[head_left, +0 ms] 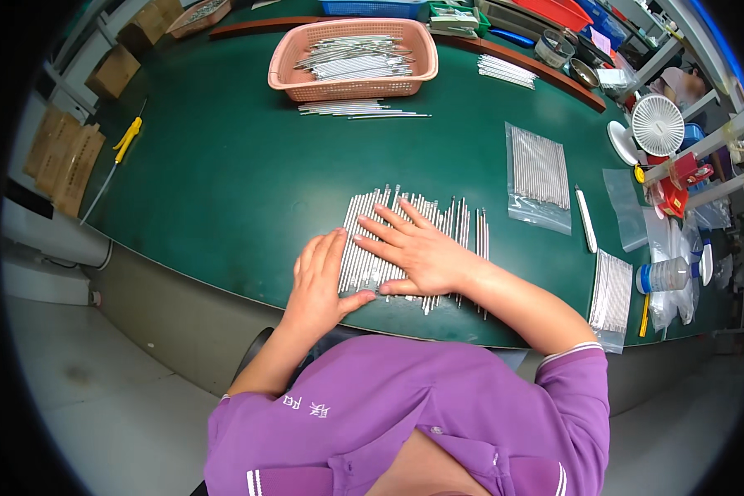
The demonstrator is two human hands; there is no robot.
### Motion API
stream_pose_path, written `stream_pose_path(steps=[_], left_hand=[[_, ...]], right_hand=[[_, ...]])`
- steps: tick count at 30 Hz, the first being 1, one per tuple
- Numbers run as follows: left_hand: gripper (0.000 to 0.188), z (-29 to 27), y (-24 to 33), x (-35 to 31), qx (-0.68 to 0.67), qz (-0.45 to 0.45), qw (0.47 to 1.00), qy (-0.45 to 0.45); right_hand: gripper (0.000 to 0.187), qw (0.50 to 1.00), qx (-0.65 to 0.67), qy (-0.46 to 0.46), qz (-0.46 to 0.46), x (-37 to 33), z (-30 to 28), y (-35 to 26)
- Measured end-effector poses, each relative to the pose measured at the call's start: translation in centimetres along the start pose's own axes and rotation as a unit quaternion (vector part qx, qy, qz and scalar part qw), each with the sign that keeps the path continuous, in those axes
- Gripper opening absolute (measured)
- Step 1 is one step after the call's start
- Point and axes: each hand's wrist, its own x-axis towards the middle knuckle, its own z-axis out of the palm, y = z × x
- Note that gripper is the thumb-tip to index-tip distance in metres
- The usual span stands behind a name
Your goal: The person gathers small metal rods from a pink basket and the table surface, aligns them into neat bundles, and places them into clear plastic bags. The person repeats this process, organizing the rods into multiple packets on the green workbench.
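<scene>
Many thin silvery metal rods (359, 240) lie side by side on the green table, close to its front edge. My right hand (413, 250) rests flat across the row with its fingers spread, covering the middle rods. At the row's left end, my left hand (316, 279) stands with its fingers stretched along the outermost rod and its thumb by the lower ends. Neither hand grasps a rod. Toward the right the rods lie looser, with gaps between them, and their ends are uneven.
A pink plastic basket (281, 73) of similar rods stands at the back, with loose rods (364, 109) before it. To the right are a bagged bundle of rods (539, 169), a white pen-like tool (585, 219), a water bottle (665, 274) and a small fan (658, 124). A yellow air gun (127, 140) lies far left.
</scene>
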Motion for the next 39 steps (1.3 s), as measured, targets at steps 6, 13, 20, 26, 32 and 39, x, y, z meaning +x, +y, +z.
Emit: stream_pose_path(steps=[6, 13, 20, 26, 32, 39], left_hand=[[0.101, -0.1, -0.5, 0.0, -0.008, -0.007, 1.000, 0.017], [0.093, 0.7, 1.3, 0.5, -0.056, 0.063, 0.996, -0.002], [0.091, 0.4, 1.5, 2.7, -0.061, 0.162, 0.983, -0.063], [0.086, 0.5, 1.1, 5.8, -0.057, 0.294, 0.943, -0.142], [0.081, 1.3, 0.8, 6.0, -0.069, 0.314, 0.936, -0.145], [0.084, 0.6, 0.4, 6.1, -0.069, 0.314, 0.932, -0.166]], right_hand=[[0.073, 0.999, -0.001, 0.028, -0.023, 2.7, 1.5, -0.1], [0.068, 0.998, 0.057, -0.023, 0.010, -0.7, -0.8, 0.3], [0.080, 0.826, 0.527, 0.166, 0.106, 0.7, -3.2, 6.2], [0.079, 0.699, 0.704, 0.050, 0.116, 3.3, -1.6, 9.3], [0.078, 0.638, 0.762, 0.029, 0.105, 3.6, -1.4, 9.5], [0.077, 0.634, 0.771, -0.024, 0.058, 7.7, -0.4, 9.3]])
